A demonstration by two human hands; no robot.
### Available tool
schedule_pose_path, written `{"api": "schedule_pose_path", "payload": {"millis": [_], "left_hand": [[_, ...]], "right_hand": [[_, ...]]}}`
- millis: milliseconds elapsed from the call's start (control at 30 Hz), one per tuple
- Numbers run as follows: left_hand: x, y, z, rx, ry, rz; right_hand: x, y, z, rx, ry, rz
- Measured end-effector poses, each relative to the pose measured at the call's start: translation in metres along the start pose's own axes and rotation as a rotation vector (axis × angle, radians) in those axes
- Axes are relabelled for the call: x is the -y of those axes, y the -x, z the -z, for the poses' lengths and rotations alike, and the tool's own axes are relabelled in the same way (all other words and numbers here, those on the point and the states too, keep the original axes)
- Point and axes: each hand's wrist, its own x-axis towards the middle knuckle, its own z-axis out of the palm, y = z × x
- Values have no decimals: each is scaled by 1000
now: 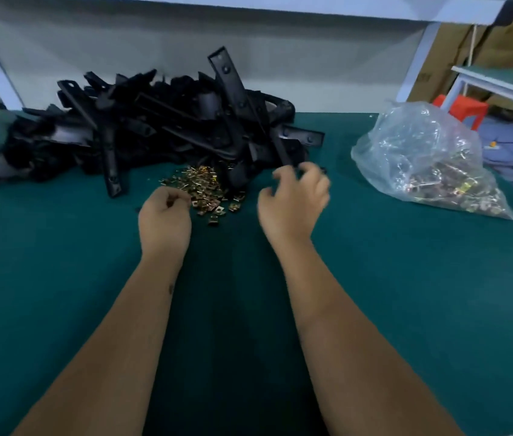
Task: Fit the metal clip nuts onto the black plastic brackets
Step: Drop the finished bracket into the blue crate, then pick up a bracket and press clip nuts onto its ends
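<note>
Left hand [164,215] curled at clip nuts [205,191] — contents can't be told. Right hand [294,199] just beside bracket pile [161,121], grip loosely open — blurred.

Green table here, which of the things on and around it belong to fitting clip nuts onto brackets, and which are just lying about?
For the job:
- pile of black plastic brackets
- loose heap of metal clip nuts
- clear plastic bag of clip nuts
- left hand, fingers curled beside the heap
- right hand, reaching towards the brackets

Lying about:
- red plastic stool
- cardboard boxes
- white side table
</note>
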Motion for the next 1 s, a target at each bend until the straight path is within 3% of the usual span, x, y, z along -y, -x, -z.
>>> {"api": "schedule_pose_path", "payload": {"millis": [67,167,267,333,467,533,667,733,867,933,1000], "left_hand": [[0,0,-2,-4,-49,0],[1,1,0,12,-10,-15],[1,0,3,37,74,-8],[0,-1,4,51,93,-1],[-1,-3,3,82,94,-12],[-1,-1,2,94,92,-29],[-6,7,0,134,121,-69],[-11,10,0,193,234,-34],[-17,9,1,288,490,73],[-16,5,6,165,521,41],[-12,-1,13,-10,554,22]], "right_hand": [[-13,-14,2,-102,30,-158],[-31,-27,3,5,-6,-440],[-35,-27,-2,149,121,-370],[-34,-28,-5,118,90,-323],[-37,-29,1,-25,-271,-403],[-35,-26,6,-173,-505,-482],[-9,-14,17,-422,-864,-407],[10,-4,11,-328,-983,-359],[53,37,-8,78,-999,-134],[65,53,-16,286,-897,74],[69,55,-21,385,-834,136]]}}
